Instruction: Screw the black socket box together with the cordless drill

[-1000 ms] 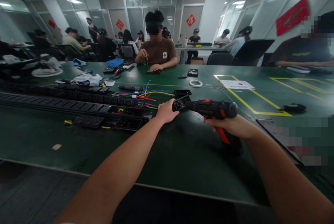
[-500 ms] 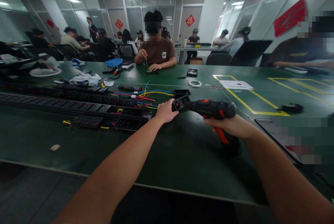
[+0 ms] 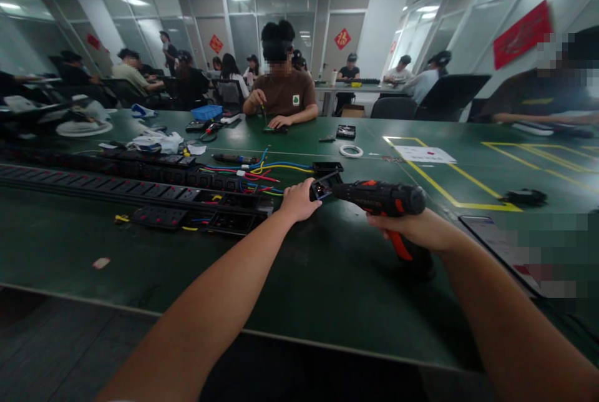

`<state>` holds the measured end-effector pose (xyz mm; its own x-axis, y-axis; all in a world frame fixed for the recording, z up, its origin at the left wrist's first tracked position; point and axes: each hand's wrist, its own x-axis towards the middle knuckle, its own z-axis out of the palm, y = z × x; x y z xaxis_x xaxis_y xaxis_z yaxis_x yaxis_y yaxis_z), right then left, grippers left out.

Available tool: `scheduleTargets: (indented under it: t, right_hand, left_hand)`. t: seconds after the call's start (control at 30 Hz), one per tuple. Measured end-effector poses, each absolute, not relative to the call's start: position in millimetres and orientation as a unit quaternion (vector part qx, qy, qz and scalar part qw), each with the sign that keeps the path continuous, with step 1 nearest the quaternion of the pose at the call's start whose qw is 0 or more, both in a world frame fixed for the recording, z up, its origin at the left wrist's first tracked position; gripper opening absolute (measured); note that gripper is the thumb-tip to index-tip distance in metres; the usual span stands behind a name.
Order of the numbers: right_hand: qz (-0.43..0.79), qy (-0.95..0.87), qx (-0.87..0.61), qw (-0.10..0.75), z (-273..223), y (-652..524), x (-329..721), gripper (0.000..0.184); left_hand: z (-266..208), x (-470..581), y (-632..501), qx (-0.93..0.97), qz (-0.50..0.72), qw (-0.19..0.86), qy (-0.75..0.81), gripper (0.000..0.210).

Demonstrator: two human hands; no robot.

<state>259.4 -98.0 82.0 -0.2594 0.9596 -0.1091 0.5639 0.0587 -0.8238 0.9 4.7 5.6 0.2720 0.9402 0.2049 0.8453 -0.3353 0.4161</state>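
Note:
My left hand (image 3: 299, 200) is closed around a small black plastic housing (image 3: 333, 181), tilted above the green table. A black and orange cordless drill (image 3: 384, 196) is gripped in my right hand (image 3: 414, 227), its nose pointing left at the housing. Whether the bit touches a screw is hidden from view. Behind the housing lies another black box (image 3: 327, 166) with blue and yellow wires (image 3: 285, 165) running from it. Left of my left hand, a long black power strip (image 3: 116, 187) stretches along the table, and a short socket section (image 3: 159, 218) lies in front of it.
A pen-shaped screwdriver (image 3: 234, 158), a white tape ring (image 3: 350, 150) and a blue basket (image 3: 206, 112) lie farther back. A tablet-like device (image 3: 498, 252) lies at right, near yellow tape markings (image 3: 461, 183). Across the table a co-worker (image 3: 283, 93) handles small parts.
The whole view has shifted very slightly. My hands, the housing and the drill keep nearly the same positions relative to each other.

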Motion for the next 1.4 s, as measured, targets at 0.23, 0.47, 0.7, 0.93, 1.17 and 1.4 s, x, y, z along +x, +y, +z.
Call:
scheduleTargets:
  t: [0.23,0.47,0.7,0.93,1.17,1.4]
  right_hand:
    - [0.403,-0.681,-0.557,0.253,82.8,-98.9,258.3,0.045]
    - [0.399,-0.684,-0.56,0.244,80.2,-97.4,260.4,0.044]
    - [0.391,-0.69,-0.559,0.241,82.5,-98.9,259.1,0.042]
    - [0.409,-0.678,-0.549,0.269,82.6,-97.7,259.5,0.042]
    - [0.42,-0.676,-0.542,0.269,81.0,-96.5,262.6,0.044]
    - [0.42,-0.675,-0.544,0.266,78.4,-95.1,262.9,0.044]
  left_hand:
    - [3.5,0.9,5.9,0.79,0.214,0.109,0.565,0.064]
    - [2.5,1.4,6.5,0.787,0.211,0.108,0.569,0.065]
    - [1.2,0.9,8.0,0.79,0.212,0.108,0.565,0.064]
    - [1.5,0.7,7.6,0.79,0.214,0.113,0.564,0.064]
    - [1.9,0.0,8.0,0.788,0.213,0.112,0.566,0.064]
    - [1.2,-0.1,7.2,0.788,0.217,0.105,0.566,0.066]
